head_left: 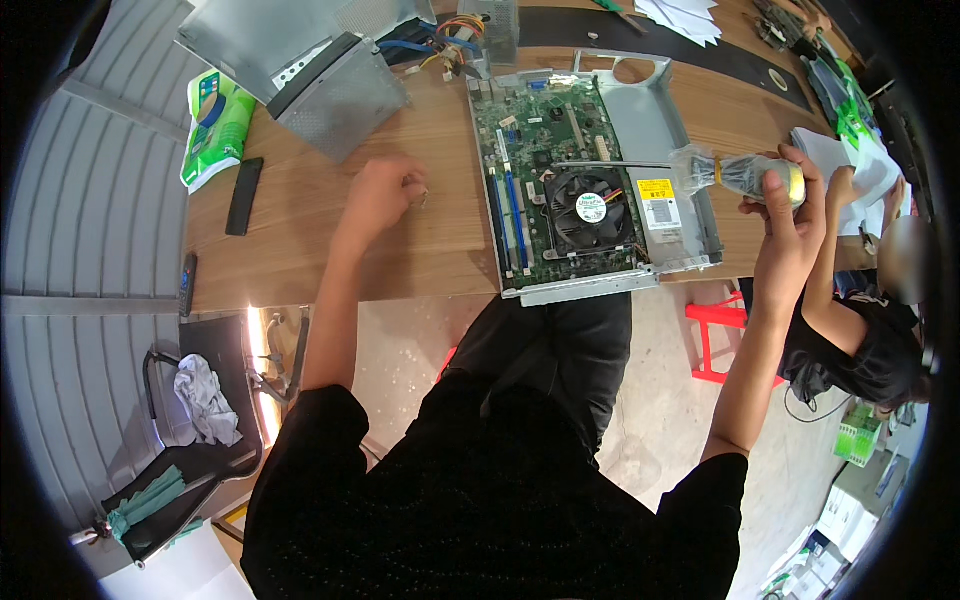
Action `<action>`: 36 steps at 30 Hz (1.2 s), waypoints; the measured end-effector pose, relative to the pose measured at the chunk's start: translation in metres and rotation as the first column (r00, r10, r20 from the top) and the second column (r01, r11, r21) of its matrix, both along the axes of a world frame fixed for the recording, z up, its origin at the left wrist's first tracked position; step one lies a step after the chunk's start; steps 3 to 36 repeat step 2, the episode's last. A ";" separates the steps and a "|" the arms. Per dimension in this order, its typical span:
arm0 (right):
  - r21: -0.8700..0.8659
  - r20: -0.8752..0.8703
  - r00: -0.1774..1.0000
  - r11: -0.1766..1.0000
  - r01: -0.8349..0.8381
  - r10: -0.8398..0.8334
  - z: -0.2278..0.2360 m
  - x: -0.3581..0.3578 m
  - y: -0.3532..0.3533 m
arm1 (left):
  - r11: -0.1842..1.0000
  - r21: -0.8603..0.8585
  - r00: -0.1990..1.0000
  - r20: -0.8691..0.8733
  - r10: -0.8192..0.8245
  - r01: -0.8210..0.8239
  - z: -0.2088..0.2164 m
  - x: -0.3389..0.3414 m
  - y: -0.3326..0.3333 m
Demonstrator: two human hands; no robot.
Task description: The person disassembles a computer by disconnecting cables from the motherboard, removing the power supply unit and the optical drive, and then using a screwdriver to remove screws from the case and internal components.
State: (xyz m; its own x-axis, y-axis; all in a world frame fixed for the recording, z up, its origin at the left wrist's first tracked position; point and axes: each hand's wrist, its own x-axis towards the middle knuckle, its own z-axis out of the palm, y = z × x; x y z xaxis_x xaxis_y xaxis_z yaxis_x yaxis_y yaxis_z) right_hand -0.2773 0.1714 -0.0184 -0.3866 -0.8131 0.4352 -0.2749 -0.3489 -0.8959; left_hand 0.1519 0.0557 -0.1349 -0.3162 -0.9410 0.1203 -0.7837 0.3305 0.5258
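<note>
My right hand is wrapped round the handle end of a long screwdriver with a yellow and dark butt, its grip covered in clear plastic. The thin shaft points left, above the open computer chassis. In the chassis lie a green motherboard and a black cooling fan. Left of the board, over the bare wood, my left hand is closed with its fingertips pinched. A tiny shiny bit shows at the fingertips, too small to name.
A metal case cover and coloured cables lie at the back left. Near them are a green-white packet and a black strip on the wooden table. Another person sits at the right beside a red stool.
</note>
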 end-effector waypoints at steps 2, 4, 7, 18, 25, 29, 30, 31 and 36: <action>-0.009 0.028 0.999 1.000 0.026 -0.026 -0.001 0.002 0.000 | 0.999 0.029 0.999 0.031 -0.037 0.036 0.006 -0.004 0.001; -0.009 0.028 0.999 1.000 0.026 -0.026 -0.001 0.002 0.000 | 0.999 0.029 0.999 0.031 -0.037 0.036 0.006 -0.004 0.001; -0.009 0.028 0.999 1.000 0.026 -0.026 -0.001 0.002 0.000 | 0.999 0.029 0.999 0.031 -0.037 0.036 0.006 -0.004 0.001; -0.009 0.028 0.999 1.000 0.026 -0.026 -0.001 0.002 0.000 | 0.999 0.029 0.999 0.031 -0.037 0.036 0.006 -0.004 0.001; -0.009 0.028 0.999 1.000 0.026 -0.026 -0.001 0.002 0.000 | 0.999 0.029 0.999 0.031 -0.037 0.036 0.006 -0.004 0.001; -0.009 0.028 0.999 1.000 0.026 -0.026 -0.001 0.002 0.000 | 0.999 0.029 0.999 0.031 -0.037 0.036 0.006 -0.004 0.001; -0.009 0.028 0.999 1.000 0.026 -0.026 -0.001 0.002 0.000 | 0.999 0.029 0.999 0.031 -0.037 0.036 0.006 -0.004 0.001; -0.009 0.028 0.999 1.000 0.026 -0.026 -0.001 0.002 0.000 | 0.999 0.029 0.999 0.031 -0.037 0.036 0.006 -0.004 0.001; -0.009 0.028 0.999 1.000 0.026 -0.026 -0.001 0.002 0.000 | 0.999 0.029 0.999 0.031 -0.037 0.036 0.006 -0.004 0.001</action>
